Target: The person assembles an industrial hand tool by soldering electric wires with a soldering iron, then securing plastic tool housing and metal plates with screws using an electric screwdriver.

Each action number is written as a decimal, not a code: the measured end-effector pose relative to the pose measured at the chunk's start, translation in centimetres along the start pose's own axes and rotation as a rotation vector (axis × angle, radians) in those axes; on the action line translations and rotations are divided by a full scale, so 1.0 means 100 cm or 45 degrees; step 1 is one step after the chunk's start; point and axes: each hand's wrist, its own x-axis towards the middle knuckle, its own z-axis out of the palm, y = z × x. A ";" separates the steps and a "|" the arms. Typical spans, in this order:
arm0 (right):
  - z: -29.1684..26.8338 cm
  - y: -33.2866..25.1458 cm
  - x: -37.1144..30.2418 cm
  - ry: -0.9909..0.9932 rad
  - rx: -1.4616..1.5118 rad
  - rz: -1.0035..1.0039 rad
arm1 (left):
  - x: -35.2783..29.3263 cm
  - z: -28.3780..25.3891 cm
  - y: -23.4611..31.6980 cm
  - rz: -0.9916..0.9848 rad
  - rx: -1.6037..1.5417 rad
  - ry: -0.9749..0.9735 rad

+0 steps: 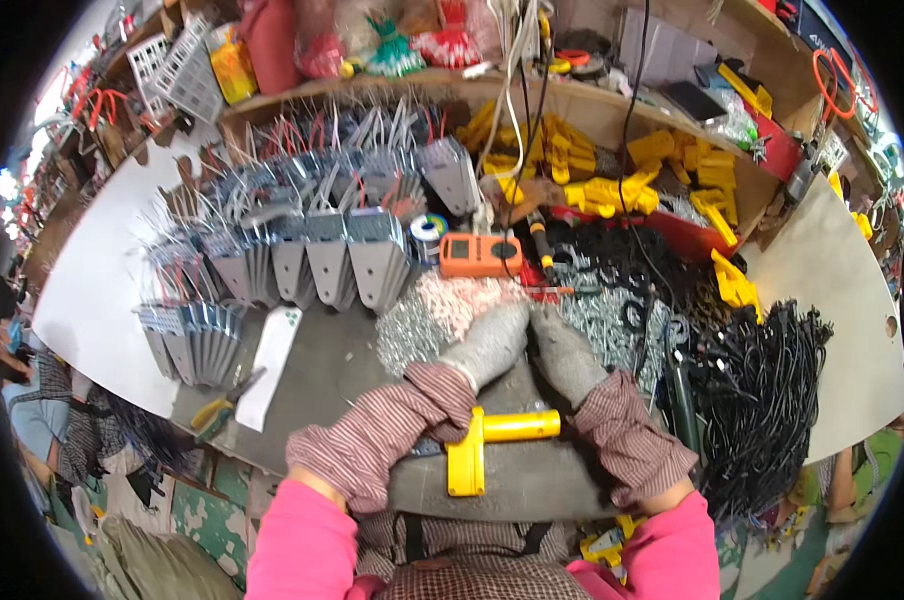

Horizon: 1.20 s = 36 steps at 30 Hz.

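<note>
Both gloved hands, left hand (492,345) and right hand (564,352), met over the screw pile (442,310) mid-worktop; their grip was hidden, so I could not tell if anything was pinched. A yellow T-piece (482,440) lay loose between the forearms at the near edge. A sleeve could likely nudge it off, or scatter screws toward the black cables (762,400).
</note>
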 end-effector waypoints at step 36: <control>-0.053 -0.086 -0.133 -0.589 0.358 -0.778 | -0.239 -0.053 -0.005 0.708 -0.158 -0.044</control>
